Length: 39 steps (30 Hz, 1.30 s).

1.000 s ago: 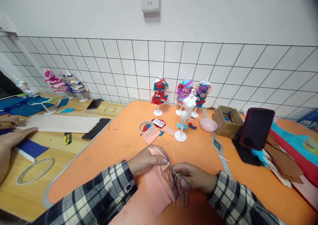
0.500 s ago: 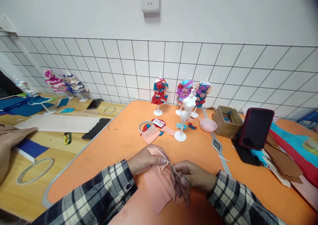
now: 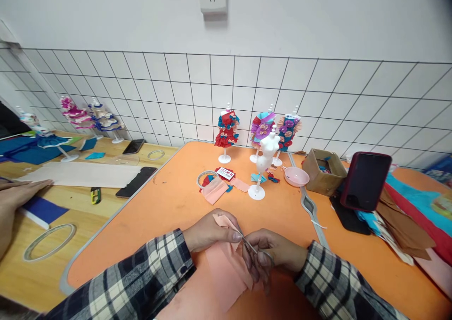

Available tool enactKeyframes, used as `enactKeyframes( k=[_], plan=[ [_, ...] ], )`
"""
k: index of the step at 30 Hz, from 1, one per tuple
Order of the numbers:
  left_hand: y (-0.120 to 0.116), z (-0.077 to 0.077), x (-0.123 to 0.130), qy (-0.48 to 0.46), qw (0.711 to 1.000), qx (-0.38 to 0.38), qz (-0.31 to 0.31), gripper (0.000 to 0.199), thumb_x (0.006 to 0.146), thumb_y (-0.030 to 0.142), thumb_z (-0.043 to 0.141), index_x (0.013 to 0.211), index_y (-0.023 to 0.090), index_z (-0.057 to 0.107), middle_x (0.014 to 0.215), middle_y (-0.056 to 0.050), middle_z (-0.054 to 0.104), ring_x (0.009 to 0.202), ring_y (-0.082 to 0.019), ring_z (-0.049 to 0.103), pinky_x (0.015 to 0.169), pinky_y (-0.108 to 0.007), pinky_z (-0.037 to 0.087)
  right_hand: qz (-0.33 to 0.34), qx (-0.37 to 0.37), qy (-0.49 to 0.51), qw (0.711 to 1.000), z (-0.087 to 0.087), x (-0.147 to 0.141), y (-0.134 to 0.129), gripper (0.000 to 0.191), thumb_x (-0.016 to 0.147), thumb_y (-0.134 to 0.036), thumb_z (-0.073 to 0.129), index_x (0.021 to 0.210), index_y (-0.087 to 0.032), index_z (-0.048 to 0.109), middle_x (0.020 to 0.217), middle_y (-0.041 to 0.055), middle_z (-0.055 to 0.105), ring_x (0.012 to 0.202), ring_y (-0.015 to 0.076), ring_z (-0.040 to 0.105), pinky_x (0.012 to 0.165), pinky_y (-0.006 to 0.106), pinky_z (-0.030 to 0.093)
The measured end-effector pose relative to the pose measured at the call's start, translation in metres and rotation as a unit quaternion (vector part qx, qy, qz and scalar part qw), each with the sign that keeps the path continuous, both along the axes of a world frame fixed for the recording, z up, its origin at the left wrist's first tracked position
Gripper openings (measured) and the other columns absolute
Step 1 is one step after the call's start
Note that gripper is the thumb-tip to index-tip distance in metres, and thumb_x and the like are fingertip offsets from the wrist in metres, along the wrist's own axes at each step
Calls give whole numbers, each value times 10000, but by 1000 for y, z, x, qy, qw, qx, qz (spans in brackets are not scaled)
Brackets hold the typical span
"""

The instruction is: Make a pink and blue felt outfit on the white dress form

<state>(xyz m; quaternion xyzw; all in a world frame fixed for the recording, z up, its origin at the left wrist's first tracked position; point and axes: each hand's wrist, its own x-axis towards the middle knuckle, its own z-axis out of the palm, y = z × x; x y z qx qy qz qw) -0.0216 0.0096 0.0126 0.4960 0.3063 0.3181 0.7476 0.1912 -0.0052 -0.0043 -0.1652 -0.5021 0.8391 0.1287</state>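
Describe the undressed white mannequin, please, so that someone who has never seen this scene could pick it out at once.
On the orange tabletop, look between the small mannequin in a red and teal ruffled dress and the shallow, round pink dish. The white mannequin stands there on a round base. Unlike its dressed neighbours, it is bare.

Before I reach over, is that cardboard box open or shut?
Open: the cardboard box has no lid across its top, and red and blue scraps show inside.

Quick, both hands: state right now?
Left hand: closed, pinching the peach crinkled paper sheet.
Right hand: closed on the small silver metal scissors, blades at the sheet.
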Motion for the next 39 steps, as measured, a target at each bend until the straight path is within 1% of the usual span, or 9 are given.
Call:
enactKeyframes(
  k=[4,9,13,15,18,22,28,35,39],
  plan=[
    [0,0,-1,9,1000,-1,-11,279,562,310,885,641,107,712,597,-14,663,546,-94,548,554,-194,412,-9,16,-2,1000,0,0,0,480,669,-530,774,768,-104,577,584,14,633,424,89,565,402,175,475],
    [-1,1,-1,34,999,-4,-36,277,555,299,888,652,103,718,595,-18,670,536,-94,548,552,-196,414,7,1,0,1000,3,0,1,542,663,-599,740,810,-97,599,597,16,640,442,110,592,389,180,469],
    [0,3,-3,54,998,5,-42,264,568,296,881,676,114,724,634,-17,688,571,-101,567,575,-197,424,-7,46,-11,999,2,2,2,454,709,-525,742,714,-104,572,542,2,622,366,65,525,354,134,404],
    [0,4,-3,67,997,13,-42,265,572,299,879,679,113,723,638,-17,691,573,-102,570,578,-199,427,-9,43,-11,999,1,2,2,459,714,-533,733,742,-99,585,557,10,635,354,57,507,340,130,380],
    [0,5,-2,85,995,18,-50,269,573,301,879,675,111,718,638,-17,694,569,-100,572,573,-195,432,3,19,-14,1000,-1,1,1,512,696,-578,724,821,-96,606,613,27,660,391,72,534,362,150,415],
    [-1,6,-1,86,995,22,-55,257,584,300,875,685,119,724,635,-13,695,571,-96,572,589,-194,447,0,27,-30,999,2,1,1,467,705,-546,733,753,-108,579,574,14,643,355,60,505,356,148,408],
    [4,6,-8,-7,1000,12,-18,472,640,437,834,999,147,737,886,-81,742,780,-174,659,743,-264,489,-43,36,-12,998,0,5,4,436,721,-515,733,745,-114,563,573,13,637,360,60,515,342,128,367],
    [7,3,-10,45,998,15,28,271,596,332,868,724,119,759,724,-56,738,669,-134,629,683,-223,459,-17,32,-8,999,0,4,3,485,693,-557,741,779,-103,596,598,11,638,371,50,499,364,138,404],
    [5,4,-7,60,998,12,11,264,571,327,875,682,122,753,685,-48,737,639,-131,621,665,-224,458,11,15,7,1000,-1,4,3,519,680,-568,745,829,-84,633,610,36,657,381,71,514,362,174,447]
  ],
)
